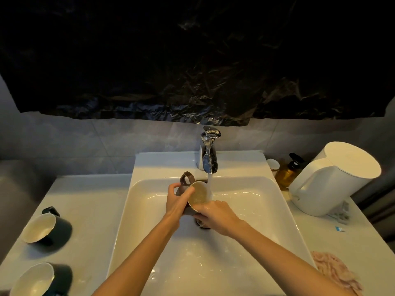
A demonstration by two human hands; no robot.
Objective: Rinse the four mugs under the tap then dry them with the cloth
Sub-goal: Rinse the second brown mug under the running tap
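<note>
Finding: the brown mug [199, 194] is held tilted over the sink [245, 242], its mouth toward the camera, with the water stream [210, 181] from the tap [208, 154] striking its far rim. The left hand [176, 201] grips the mug's body beside the handle. The right hand [215, 214] curls round its lower rim.

Risks, as judged:
- The glaze and both hands are wet, so a slip could drop the mug against the hard basin and chip it.
- Water hitting the rim rather than the bowl may splash out onto the tabletop [89, 210].
- A dark object [203, 224] lies under the hands. I cannot tell whether it is the drain or a mug.

Surroundings: two dark mugs [46, 227] lie tipped on the white tabletop at left, near its front edge. The pink cloth [335, 272] lies at right, below a white kettle [333, 178] and an amber pump bottle [287, 171]. A black plastic sheet [192, 60] covers the wall above. The lighting is dim.
</note>
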